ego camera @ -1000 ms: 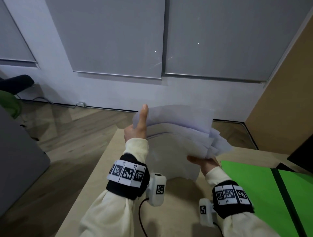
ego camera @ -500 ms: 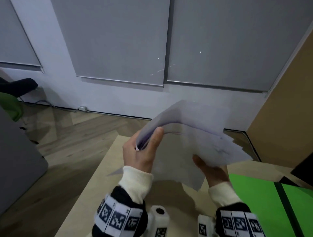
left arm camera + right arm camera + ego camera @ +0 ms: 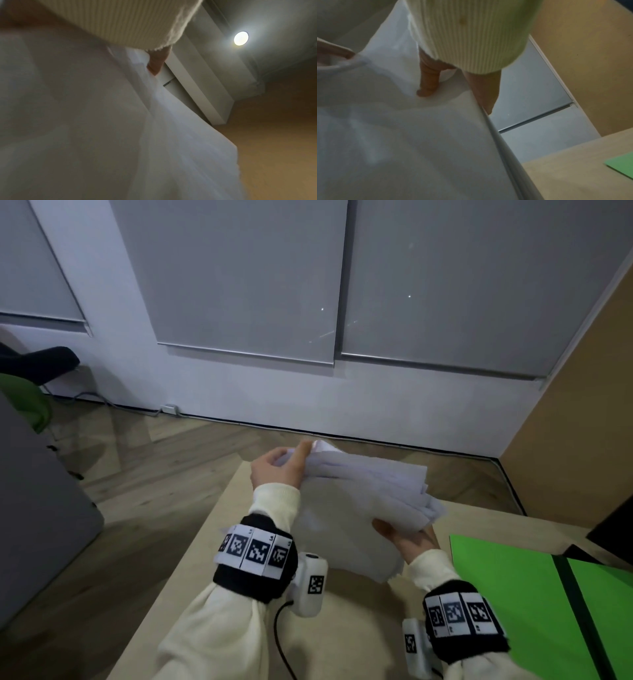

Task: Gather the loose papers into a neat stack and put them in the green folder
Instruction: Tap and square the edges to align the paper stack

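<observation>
A bundle of white papers (image 3: 356, 508) is held above the light wooden table (image 3: 352, 628), its sheets uneven at the right edge. My left hand (image 3: 281, 470) grips the bundle's far left corner, thumb on top. My right hand (image 3: 407, 539) grips the near right edge, thumb over the sheets. The open green folder (image 3: 513, 594) lies flat on the table at the right, a dark spine down its middle. In the left wrist view the papers (image 3: 102, 121) fill the frame under my sleeve. In the right wrist view my thumb presses on the papers (image 3: 402, 135), and a folder corner (image 3: 621, 166) shows.
The table's left edge (image 3: 191, 542) drops to a wood floor. A grey cabinet (image 3: 34, 508) stands at the left, a brown panel (image 3: 582, 440) at the right. A dark object (image 3: 613, 529) sits at the table's far right. A cable (image 3: 284, 642) trails from my left wrist camera.
The papers have come down from a raised, fanned hold to a flatter, tighter bundle low over the table. My left hand turned over onto the top left corner.
</observation>
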